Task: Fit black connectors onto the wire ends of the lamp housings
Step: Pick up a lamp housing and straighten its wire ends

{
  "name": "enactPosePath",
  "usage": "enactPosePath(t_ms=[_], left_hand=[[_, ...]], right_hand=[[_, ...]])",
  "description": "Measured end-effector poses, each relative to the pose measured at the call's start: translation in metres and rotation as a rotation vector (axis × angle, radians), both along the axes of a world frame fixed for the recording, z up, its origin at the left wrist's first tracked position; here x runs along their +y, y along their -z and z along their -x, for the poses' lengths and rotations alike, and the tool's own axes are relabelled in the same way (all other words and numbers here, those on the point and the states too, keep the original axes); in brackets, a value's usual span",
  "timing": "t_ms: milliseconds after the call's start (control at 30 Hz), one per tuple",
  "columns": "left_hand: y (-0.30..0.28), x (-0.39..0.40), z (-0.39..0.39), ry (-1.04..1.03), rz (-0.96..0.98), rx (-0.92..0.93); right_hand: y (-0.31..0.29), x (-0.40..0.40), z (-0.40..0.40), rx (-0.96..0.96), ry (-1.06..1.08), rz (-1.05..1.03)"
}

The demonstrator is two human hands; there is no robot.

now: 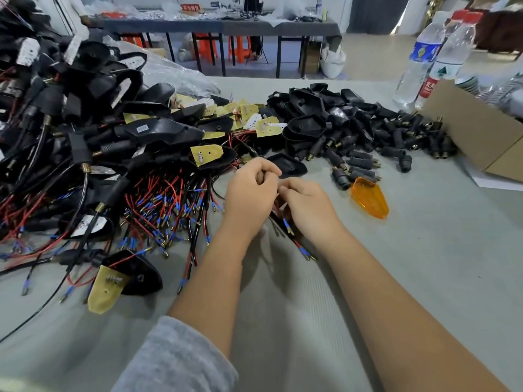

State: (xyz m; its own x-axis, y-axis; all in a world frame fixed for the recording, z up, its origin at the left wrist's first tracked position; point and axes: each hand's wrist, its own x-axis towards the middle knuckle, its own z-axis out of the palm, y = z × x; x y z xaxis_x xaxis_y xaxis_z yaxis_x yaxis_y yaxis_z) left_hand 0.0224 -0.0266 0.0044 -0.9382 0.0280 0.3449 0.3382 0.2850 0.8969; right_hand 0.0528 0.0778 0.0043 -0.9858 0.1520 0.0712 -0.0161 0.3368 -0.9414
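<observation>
L hand: left hand raised over grey table, fingers curled in, tips bunched as if pinching sth small; what's betw. them is hidden, so can't tell if it grips anything.
R hand: right hand just beside L, knuckles nearly touching; fingers curled round a thin black-and-red wire pair w/ blue-sleeved brass terminals that trails out under the palm toward the person.
Wire ends: two terminals visible below R wrist, lying free on table; no connector on them yet, as far as seen.
Housing: can't tell which housing this pair belongs to. Nearest is a black plastic teardrop lamp housing just beyond L hand.
Connectors: heap of short black rubber-looking cylindrical connectors w/ brass tips to the right, well apart from the hands; a few strays nearer.
Stock: big tangle of wired black housings w/ yellow circuit boards on left; loose terminal ends fanned out.
Other: orange translucent lens cover by R hand; clear water bottles; brown cardboard box.
Handling (est.): wire light, limp, springs away. Grip close behind blue sleeve, not mid-run, so the tip stays stiff enough to push. Connector prob. soft, grippy; hold by body. Thin solder joints at board likely fragile, so avoid tugging.
Step (est.): sorting/aligning wire ends before taking a connector.
</observation>
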Motion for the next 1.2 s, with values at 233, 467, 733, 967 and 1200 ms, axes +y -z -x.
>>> enactPosePath(t_ms=[233,467,733,967,1200], left_hand=[[-0.008,0.007,-0.005,0.446,-0.207,-0.149],[-0.008,0.01,-0.009,0.657,0.029,-0.242],[0.003,0.013,-0.006,0.499,0.016,-0.124],[0.006,0.016,0.001,0.381,-0.026,-0.292],[-0.003,0.018,-0.003,0.423,-0.071,-0.37]], right_hand=[[-0.009,0.007,0.0,-0.073,0.099,0.52],[-0.013,0.018,0.0,-0.053,0.118,0.674],[-0.01,0.024,-0.001,0.038,0.254,0.7],[-0.011,0.032,-0.001,0.004,0.214,0.578],[-0.017,0.027,0.001,0.413,0.32,0.476]])
